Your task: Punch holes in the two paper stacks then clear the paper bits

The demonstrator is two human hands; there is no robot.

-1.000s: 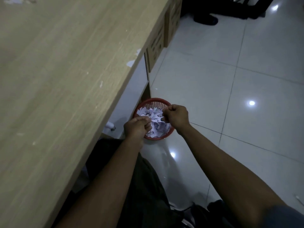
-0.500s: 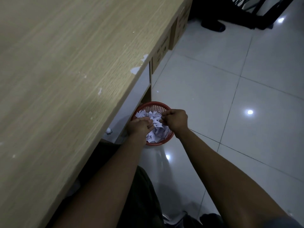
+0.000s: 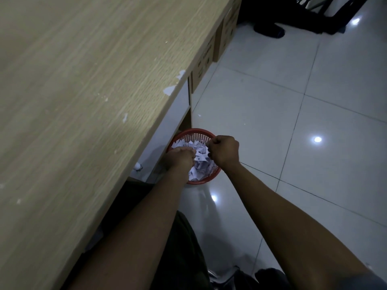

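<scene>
Head view, looking down past the desk edge to the floor. White paper bits [image 3: 199, 166] fill a small red mesh basket [image 3: 194, 133] that stands on the pale tiled floor [image 3: 261, 114], just beside the desk's side panel and partly under the overhang of the desktop. The scraps are torn and crumpled, heaped up to about the rim. Both hands are held over the basket opening, knuckles up. The left hand [image 3: 180, 159] sits above the near-left part of the rim, its fingers curled inward toward the heap; a small white scrap shows at its fingertips, though whether it is pinched there cannot be told. The right hand [image 3: 224, 151] is over the right part of the rim, fingers closed into a loose fist; what it holds, if anything, is hidden. The two hands are near each other, with a narrow gap of paper visible between them. The wood-grain desk [image 3: 83, 91] fills the left of the frame; a few white flecks lie on its surface and its edge laminate is chipped. Cardboard boxes [image 3: 204, 65] stand under the desk farther along. Two stray white specks lie on the floor beyond the basket. Ceiling lights reflect on the glossy tiles. The person's dark-clothed lap shows at the bottom.
</scene>
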